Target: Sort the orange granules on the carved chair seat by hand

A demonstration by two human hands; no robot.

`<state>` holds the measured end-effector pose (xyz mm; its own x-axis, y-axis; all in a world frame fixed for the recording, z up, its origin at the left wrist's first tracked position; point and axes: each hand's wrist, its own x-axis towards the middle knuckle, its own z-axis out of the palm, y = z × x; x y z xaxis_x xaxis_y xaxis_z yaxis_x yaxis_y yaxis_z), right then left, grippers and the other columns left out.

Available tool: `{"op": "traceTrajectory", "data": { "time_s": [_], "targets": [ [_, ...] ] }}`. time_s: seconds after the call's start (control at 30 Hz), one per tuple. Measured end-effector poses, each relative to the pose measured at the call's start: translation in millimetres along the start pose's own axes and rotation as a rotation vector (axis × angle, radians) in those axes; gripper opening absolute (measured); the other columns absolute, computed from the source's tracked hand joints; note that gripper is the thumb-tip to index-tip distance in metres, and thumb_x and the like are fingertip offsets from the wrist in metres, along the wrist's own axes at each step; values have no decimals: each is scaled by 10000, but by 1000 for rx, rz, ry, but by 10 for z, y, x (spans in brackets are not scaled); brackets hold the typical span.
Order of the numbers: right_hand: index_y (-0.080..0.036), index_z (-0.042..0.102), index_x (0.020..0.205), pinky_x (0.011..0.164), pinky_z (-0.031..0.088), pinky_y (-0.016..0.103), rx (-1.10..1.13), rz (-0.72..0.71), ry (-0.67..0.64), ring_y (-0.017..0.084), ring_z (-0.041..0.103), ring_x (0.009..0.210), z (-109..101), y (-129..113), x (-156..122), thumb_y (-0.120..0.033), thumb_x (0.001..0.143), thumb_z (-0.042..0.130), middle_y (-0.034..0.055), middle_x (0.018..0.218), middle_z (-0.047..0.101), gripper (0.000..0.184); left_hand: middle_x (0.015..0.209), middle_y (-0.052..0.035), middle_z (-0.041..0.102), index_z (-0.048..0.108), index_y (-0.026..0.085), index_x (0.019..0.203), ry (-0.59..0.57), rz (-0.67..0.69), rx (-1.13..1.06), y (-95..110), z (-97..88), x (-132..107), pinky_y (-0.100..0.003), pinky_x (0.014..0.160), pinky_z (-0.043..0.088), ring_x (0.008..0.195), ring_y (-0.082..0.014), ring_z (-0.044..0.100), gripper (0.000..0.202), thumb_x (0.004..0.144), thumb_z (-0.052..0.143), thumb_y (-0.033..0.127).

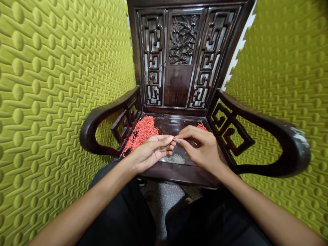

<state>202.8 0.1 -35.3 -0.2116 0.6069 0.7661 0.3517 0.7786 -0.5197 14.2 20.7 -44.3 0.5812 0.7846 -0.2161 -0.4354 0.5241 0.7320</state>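
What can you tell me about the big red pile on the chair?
The big red pile is a loose heap of tiny, short coral-red pieces, material unclear. It lies on the left of the dark, glossy seat, beside the armrest, thinning to strays at its edges. The left hand hides part of it from view.

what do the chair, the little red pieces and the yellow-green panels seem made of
Chair: dark wood, it seems, with glossy varnish or lacquer; carved openwork and bright reflections suggest so. Red pieces: perhaps plastic, evenly coloured, but too small to be sure. Yellow-green panels: probably matte foam matting, from the moulded bumps and toothed edge.
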Motion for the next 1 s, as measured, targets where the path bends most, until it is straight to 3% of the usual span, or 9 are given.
{"op": "traceTrajectory", "data": {
  "time_s": [0.37,0.67,1.0],
  "targets": [
    [-177,776,843,675,568,292,74,-29,-10,158,710,738,-6,107,-13,-119,901,719,53,806,756,100,791,-70,708,742,48,887,-7,-37,-53,-18,-8,-9,-207,684,594,685,-98,686,97,931,657,36],
    [-188,783,881,683,586,304,165,159,-1,166,724,754,48,94,-48,-183,903,743,47,838,779,46,811,-67,718,738,66,876,-15,-4,-7,7,-8,3,-213,702,579,705,-101,679,34,866,764,85],
    [-194,765,869,687,565,299,31,82,-32,157,716,747,-22,96,-8,-175,914,730,32,831,784,60,839,-59,711,724,90,914,-30,-13,48,13,-32,-9,-223,718,568,719,-104,673,101,873,784,161]
  ]
}}
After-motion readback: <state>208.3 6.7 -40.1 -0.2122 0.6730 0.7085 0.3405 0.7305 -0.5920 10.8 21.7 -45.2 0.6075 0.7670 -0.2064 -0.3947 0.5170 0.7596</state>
